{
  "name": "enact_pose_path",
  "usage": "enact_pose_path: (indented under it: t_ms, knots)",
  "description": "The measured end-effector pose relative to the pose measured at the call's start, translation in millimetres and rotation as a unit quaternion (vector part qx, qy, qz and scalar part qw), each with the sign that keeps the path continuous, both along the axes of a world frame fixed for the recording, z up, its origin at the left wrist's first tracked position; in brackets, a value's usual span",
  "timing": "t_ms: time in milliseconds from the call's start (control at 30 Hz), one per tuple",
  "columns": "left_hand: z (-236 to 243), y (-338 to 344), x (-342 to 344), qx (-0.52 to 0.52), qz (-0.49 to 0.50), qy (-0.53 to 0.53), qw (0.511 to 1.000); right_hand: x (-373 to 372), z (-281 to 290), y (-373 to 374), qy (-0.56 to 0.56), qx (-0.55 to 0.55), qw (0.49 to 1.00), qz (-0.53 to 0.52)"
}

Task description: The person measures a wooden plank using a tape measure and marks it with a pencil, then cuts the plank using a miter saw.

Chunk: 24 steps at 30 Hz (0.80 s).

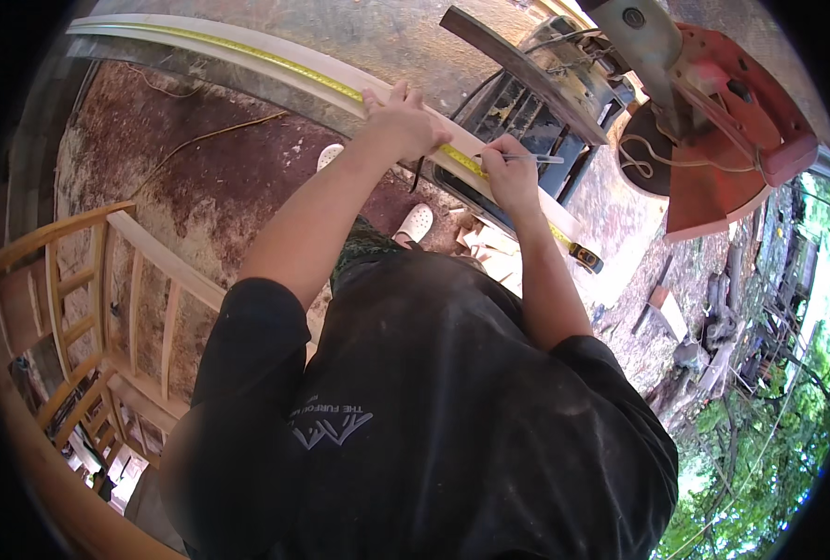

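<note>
A long pale wooden board (340, 67) runs slantwise across the far side of a work surface, from the upper left toward the right. The yellow blade of a tape measure (275, 63) lies stretched along it. At the blade's right end sits the black and yellow tape case (585, 257). My left hand (402, 123) lies over the blade and board, its fingers spread and pressing down. Just to its right, my right hand (510, 177) pinches a slim whitish pen (538, 159), its tip close to the blade.
A red-guarded cutting saw (732, 131) stands at the far right, beside a dark metal bar (525, 73). Slatted wooden furniture frames (144, 308) fill the left. Wood offcuts (489, 245) lie near my feet, and a yellow cord (205, 140) crosses the floor.
</note>
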<state>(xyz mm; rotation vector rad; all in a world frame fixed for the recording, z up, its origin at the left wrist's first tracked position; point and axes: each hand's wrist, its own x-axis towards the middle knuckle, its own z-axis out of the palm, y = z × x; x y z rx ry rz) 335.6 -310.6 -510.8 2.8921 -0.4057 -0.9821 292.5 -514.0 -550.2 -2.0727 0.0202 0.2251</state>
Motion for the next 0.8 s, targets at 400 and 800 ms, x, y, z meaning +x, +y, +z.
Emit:
enact_pose_path:
  t_ms: [400,800]
  knots:
    - [3,1,-4,-0.007,-0.007,-0.003,1.0,-9,12,2,0.001,-0.034,0.999,0.026]
    - [-23,4,-6,-0.057,0.02,-0.065,0.996,-148,42,-124,-0.299,-0.237,0.886,-0.263]
